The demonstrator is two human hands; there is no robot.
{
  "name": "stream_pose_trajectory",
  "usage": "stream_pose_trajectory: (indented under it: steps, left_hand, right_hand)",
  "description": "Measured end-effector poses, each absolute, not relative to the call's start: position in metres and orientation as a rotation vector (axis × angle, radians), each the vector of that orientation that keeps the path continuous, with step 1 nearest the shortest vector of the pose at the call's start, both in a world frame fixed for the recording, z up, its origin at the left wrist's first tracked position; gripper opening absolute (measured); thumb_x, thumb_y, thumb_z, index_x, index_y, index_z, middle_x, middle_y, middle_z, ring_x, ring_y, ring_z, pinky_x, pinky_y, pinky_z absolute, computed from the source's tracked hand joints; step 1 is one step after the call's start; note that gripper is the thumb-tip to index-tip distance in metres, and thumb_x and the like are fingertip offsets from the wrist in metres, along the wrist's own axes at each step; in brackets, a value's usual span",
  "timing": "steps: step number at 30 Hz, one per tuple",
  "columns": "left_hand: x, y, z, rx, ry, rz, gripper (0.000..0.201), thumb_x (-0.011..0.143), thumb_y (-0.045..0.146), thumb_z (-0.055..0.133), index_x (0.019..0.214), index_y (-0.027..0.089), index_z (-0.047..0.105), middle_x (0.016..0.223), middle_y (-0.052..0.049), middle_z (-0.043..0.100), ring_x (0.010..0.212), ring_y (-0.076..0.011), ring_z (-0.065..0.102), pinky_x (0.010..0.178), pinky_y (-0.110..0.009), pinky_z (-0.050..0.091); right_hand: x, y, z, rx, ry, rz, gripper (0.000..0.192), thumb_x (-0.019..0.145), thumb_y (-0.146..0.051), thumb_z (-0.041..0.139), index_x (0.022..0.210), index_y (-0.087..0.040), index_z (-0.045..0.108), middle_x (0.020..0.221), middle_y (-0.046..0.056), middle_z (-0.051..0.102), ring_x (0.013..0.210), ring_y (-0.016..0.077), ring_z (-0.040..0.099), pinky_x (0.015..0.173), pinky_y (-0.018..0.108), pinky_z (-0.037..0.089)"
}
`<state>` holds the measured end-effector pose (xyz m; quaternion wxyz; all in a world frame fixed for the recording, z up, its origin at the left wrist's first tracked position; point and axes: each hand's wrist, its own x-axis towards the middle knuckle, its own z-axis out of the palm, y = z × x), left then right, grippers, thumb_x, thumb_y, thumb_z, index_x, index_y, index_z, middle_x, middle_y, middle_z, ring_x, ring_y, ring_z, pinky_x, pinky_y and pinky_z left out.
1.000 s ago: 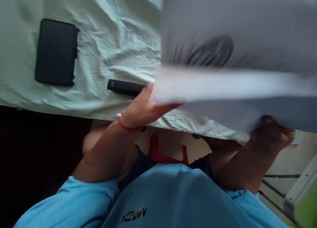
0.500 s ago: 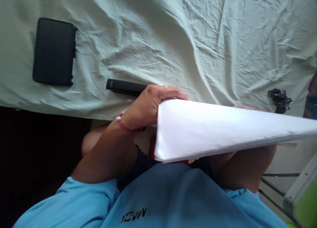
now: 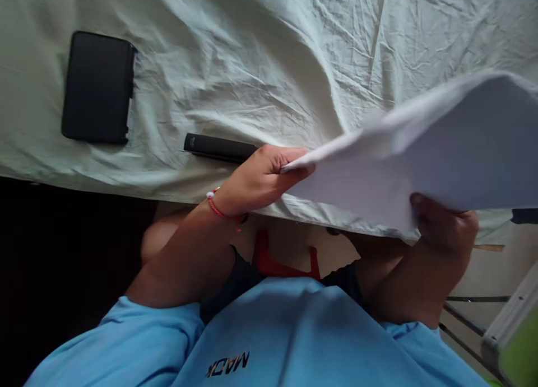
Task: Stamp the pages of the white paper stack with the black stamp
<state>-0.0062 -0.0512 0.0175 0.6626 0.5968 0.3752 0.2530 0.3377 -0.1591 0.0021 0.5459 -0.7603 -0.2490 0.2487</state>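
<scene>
A stack of white paper (image 3: 361,185) is held up in front of me, tilted and bent, its right end raised above the cloth. My left hand (image 3: 264,177) pinches the paper's left corner between thumb and fingers. My right hand (image 3: 448,224) grips its lower edge farther right, thumb on the near face; the other fingers are mostly hidden behind the sheets. Just beyond my left wrist, a long narrow black object (image 3: 221,147) lies on the cloth, one end covered by my hand.
A pale, wrinkled cloth (image 3: 252,68) covers the surface ahead. On its left lies a flat black case (image 3: 98,87). Below the cloth's front edge, a red piece (image 3: 286,268) shows between my legs. A metal frame with a green panel (image 3: 519,342) stands at lower right.
The paper has swung from lying flat toward me to standing tilted, its right part lifted away. My right hand has come into view at its lower edge. The paper now covers the dark keys.
</scene>
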Motion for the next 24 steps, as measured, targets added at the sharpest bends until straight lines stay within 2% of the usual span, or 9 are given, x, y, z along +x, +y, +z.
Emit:
stream_pose_trajectory:
  steps: [2, 6, 12, 17, 20, 24]
  left_hand:
    - [-0.006, -0.053, 0.016, 1.209, 0.884, 0.568, 0.042, 0.095, 0.059, 0.080, 0.102, 0.018, 0.084, 0.104, -0.005, 0.084, 0.106, -0.0285, 0.078, 0.090, -0.036, 0.064]
    - [-0.003, -0.054, 0.008, 0.941, 0.835, 0.555, 0.053, 0.086, 0.063, 0.089, 0.112, 0.018, 0.083, 0.109, -0.008, 0.085, 0.112, -0.0301, 0.079, 0.097, -0.041, 0.067]
    - [0.000, -0.054, 0.003, 0.848, 0.813, 0.555, 0.052, 0.083, 0.061, 0.093, 0.110, 0.018, 0.085, 0.111, -0.009, 0.086, 0.109, -0.0303, 0.081, 0.098, -0.043, 0.067]
    - [0.002, -0.054, 0.009, 0.865, 0.725, 0.543, 0.050, 0.086, 0.064, 0.090, 0.107, 0.018, 0.086, 0.108, -0.008, 0.087, 0.109, -0.0283, 0.081, 0.109, -0.043, 0.063]
    - [0.001, -0.053, 0.010, 0.877, 0.751, 0.520, 0.052, 0.086, 0.066, 0.090, 0.100, 0.017, 0.086, 0.101, -0.009, 0.087, 0.107, -0.0294, 0.082, 0.107, -0.043, 0.064]
    - [-0.001, -0.052, 0.007, 0.848, 0.739, 0.503, 0.047, 0.083, 0.061, 0.094, 0.094, 0.017, 0.087, 0.095, -0.008, 0.087, 0.103, -0.0273, 0.082, 0.101, -0.040, 0.066]
  right_hand:
    - [0.338, -0.161, 0.000, -1.792, -0.532, 0.575, 0.055, 0.034, -0.023, 0.103, 0.081, -0.014, 0.077, 0.094, 0.004, 0.072, 0.097, 0.0204, 0.071, 0.099, 0.035, 0.065]
    - [0.335, -0.162, 0.000, -1.754, -0.481, 0.541, 0.057, 0.029, -0.021, 0.102, 0.079, -0.014, 0.075, 0.091, 0.005, 0.073, 0.095, 0.0231, 0.072, 0.101, 0.042, 0.067]
    - [0.331, -0.162, 0.002, -1.727, -0.467, 0.572, 0.054, 0.033, -0.021, 0.102, 0.081, -0.015, 0.076, 0.091, 0.004, 0.075, 0.091, 0.0221, 0.073, 0.095, 0.041, 0.069]
    - [0.332, -0.162, 0.001, -1.638, -0.403, 0.500, 0.052, 0.032, -0.019, 0.100, 0.078, -0.015, 0.076, 0.090, 0.004, 0.075, 0.093, 0.0227, 0.073, 0.091, 0.038, 0.070]
    - [0.332, -0.159, 0.000, -1.613, -0.420, 0.523, 0.049, 0.034, -0.021, 0.100, 0.076, -0.017, 0.074, 0.088, 0.003, 0.074, 0.098, 0.0233, 0.074, 0.093, 0.038, 0.069]
    - [0.331, -0.156, 0.001, -1.649, -0.444, 0.485, 0.050, 0.037, -0.023, 0.099, 0.081, -0.015, 0.078, 0.090, 0.004, 0.075, 0.093, 0.0200, 0.073, 0.094, 0.035, 0.069]
